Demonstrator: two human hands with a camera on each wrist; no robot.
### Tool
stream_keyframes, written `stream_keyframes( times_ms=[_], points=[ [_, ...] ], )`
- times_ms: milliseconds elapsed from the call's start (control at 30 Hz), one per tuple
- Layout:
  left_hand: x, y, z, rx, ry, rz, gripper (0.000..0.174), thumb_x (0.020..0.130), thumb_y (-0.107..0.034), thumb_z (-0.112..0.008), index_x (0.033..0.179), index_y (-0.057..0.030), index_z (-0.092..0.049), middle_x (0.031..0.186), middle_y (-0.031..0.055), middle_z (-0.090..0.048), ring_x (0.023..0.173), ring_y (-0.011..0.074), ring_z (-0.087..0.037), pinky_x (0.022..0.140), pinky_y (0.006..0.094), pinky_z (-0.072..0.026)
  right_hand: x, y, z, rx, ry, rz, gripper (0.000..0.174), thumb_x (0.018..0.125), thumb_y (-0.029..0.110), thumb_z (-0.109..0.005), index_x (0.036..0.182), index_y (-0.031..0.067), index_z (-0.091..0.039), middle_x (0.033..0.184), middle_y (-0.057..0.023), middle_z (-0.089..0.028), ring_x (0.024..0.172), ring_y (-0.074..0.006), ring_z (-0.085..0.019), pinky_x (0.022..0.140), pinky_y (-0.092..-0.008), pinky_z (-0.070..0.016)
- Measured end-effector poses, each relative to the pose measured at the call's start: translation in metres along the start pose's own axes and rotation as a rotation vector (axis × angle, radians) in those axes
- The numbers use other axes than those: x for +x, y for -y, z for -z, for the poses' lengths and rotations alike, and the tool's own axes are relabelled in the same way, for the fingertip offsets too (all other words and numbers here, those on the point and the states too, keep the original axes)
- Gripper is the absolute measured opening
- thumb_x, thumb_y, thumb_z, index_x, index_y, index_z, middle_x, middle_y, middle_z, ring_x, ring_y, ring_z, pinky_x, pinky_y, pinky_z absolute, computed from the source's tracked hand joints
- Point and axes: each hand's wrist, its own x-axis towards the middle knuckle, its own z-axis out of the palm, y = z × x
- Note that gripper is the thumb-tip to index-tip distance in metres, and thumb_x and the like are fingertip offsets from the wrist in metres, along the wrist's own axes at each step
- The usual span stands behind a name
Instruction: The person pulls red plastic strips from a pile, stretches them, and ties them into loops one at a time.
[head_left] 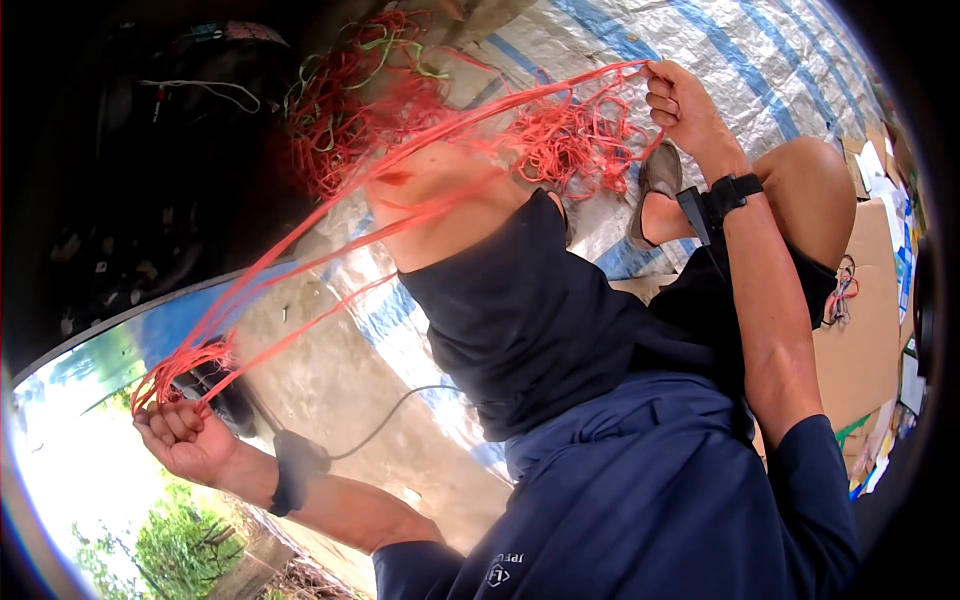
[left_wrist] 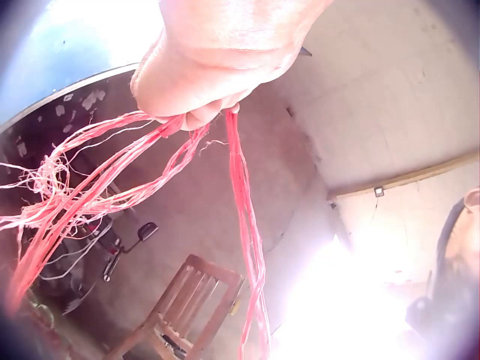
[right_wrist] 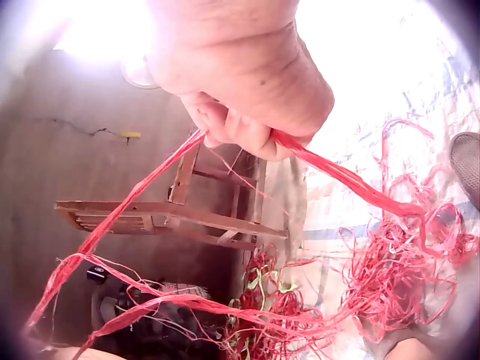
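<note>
Strands of red plastic twine (head_left: 450, 125) stretch across the person's lap from one hand to the other. Out to the left, the left hand (head_left: 190, 440) grips one end in curled fingers, with loops bunched above the knuckles. In the left wrist view, twine (left_wrist: 238, 176) hangs from that fist on two sides. The right hand (head_left: 690, 105), raised beyond the knees, clenches the other end. A strand (right_wrist: 352, 184) runs from the right fist down to a tangled red heap (head_left: 575, 145) by the shoe. Another heap (head_left: 360, 75), red mixed with green, lies farther left.
A white and blue striped sheet (head_left: 600, 30) covers the ground under the heaps. Flattened cardboard (head_left: 860, 310) lies at the right. A wooden chair (left_wrist: 195, 304) stands beyond the left hand. A grey cable (head_left: 400, 405) curves from the left wrist strap toward the lap.
</note>
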Motion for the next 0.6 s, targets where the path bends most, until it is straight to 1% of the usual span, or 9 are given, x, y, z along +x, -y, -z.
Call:
stream_keyframes(
  times_ms=[33, 100, 167, 233, 300, 433, 500, 567, 600],
  points=[
    [-0.001, 0.001, -0.001, 0.0, -0.001, 0.0, 0.018, 0.102, -0.016, -0.048, 0.094, -0.0006, -0.056, 0.057, -0.0064, -0.022, 0.046, 0.0051, -0.014, 0.043, 0.0232, -0.0153, 0.0, 0.0, 0.001, -0.001, -0.012, 0.001, 0.017, 0.094, 0.023, -0.059, 0.089, 0.0071, -0.059, 0.06, 0.0086, -0.038, 0.046, -0.0028, -0.029, 0.039, -0.0206, -0.0205],
    [-0.003, 0.002, -0.004, -0.035, 0.098, 0.062, 0.018, 0.102, -0.016, -0.048, 0.095, -0.0013, -0.056, 0.056, -0.0061, -0.024, 0.046, 0.0051, -0.015, 0.042, 0.0231, -0.0157, 0.002, -0.002, 0.003, -0.002, -0.053, 0.023, 0.018, 0.096, 0.024, -0.058, 0.09, 0.0073, -0.06, 0.061, 0.0087, -0.038, 0.047, -0.0023, -0.029, 0.039, -0.0202, -0.0209],
    [-0.004, 0.002, -0.007, -0.013, 0.094, 0.074, 0.018, 0.102, -0.017, -0.048, 0.095, -0.0019, -0.056, 0.057, -0.006, -0.026, 0.045, 0.0049, -0.016, 0.042, 0.023, -0.0158, 0.004, -0.003, 0.006, -0.001, -0.095, 0.045, 0.019, 0.097, 0.025, -0.057, 0.092, 0.0076, -0.06, 0.061, 0.0088, -0.039, 0.047, -0.0018, -0.03, 0.04, -0.0199, -0.0213],
    [-0.006, 0.004, -0.012, 0.007, 0.088, 0.086, 0.018, 0.103, -0.017, -0.049, 0.095, -0.0025, -0.056, 0.057, -0.0058, -0.028, 0.045, 0.0046, -0.016, 0.041, 0.0229, -0.0159, 0.006, -0.002, 0.01, 0.02, -0.125, 0.067, 0.017, 0.095, 0.023, -0.057, 0.091, 0.0071, -0.061, 0.065, 0.0074, -0.043, 0.05, -0.0032, -0.032, 0.043, -0.0212, -0.0231],
    [-0.009, 0.006, -0.017, 0.069, 0.066, 0.057, 0.018, 0.102, -0.018, -0.05, 0.094, -0.0033, -0.057, 0.058, -0.0058, -0.031, 0.045, 0.0039, -0.017, 0.041, 0.0222, -0.0156, 0.006, 0.001, 0.013, 0.04, -0.126, 0.074, 0.017, 0.095, 0.023, -0.057, 0.092, 0.007, -0.061, 0.065, 0.0073, -0.043, 0.05, -0.0035, -0.031, 0.043, -0.0215, -0.0232],
    [-0.012, 0.011, -0.022, 0.126, -0.015, 0.049, 0.019, 0.102, -0.019, -0.052, 0.093, -0.0034, -0.058, 0.059, -0.0062, -0.031, 0.045, 0.0036, -0.016, 0.041, 0.0216, -0.0148, 0.006, 0.01, 0.013, 0.14, -0.125, 0.12, 0.015, 0.096, 0.021, -0.055, 0.093, 0.0068, -0.059, 0.062, 0.0074, -0.041, 0.048, -0.0045, -0.029, 0.042, -0.0224, -0.0222],
    [-0.013, 0.016, -0.025, 0.249, -0.139, 0.078, 0.02, 0.101, -0.02, -0.054, 0.092, -0.0023, -0.058, 0.059, -0.007, -0.029, 0.045, 0.0032, -0.016, 0.041, 0.0211, -0.0142, 0.01, 0.017, 0.016, 0.189, -0.16, 0.112, 0.015, 0.097, 0.02, -0.054, 0.093, 0.0069, -0.058, 0.06, 0.0075, -0.039, 0.047, -0.0049, -0.028, 0.042, -0.0226, -0.0215],
    [-0.011, 0.021, -0.018, 0.293, -0.112, 0.094, 0.022, 0.1, -0.02, -0.057, 0.09, -0.0011, -0.059, 0.059, -0.0077, -0.026, 0.046, 0.0024, -0.016, 0.041, 0.0206, -0.0146, 0.01, 0.025, 0.019, 0.238, -0.194, 0.103, 0.014, 0.097, 0.02, -0.053, 0.092, 0.0071, -0.057, 0.058, 0.0077, -0.038, 0.046, -0.0053, -0.026, 0.042, -0.0228, -0.0208],
    [-0.013, 0.024, -0.02, 0.382, -0.127, 0.08, 0.022, 0.1, -0.02, -0.058, 0.09, -0.0008, -0.059, 0.059, -0.0078, -0.026, 0.046, 0.0019, -0.017, 0.041, 0.0203, -0.015, 0.01, 0.029, 0.02, 0.26, -0.203, 0.12, 0.014, 0.098, 0.019, -0.052, 0.091, 0.0074, -0.056, 0.056, 0.0078, -0.037, 0.045, -0.0057, -0.025, 0.042, -0.0229, -0.0201]
  ],
)
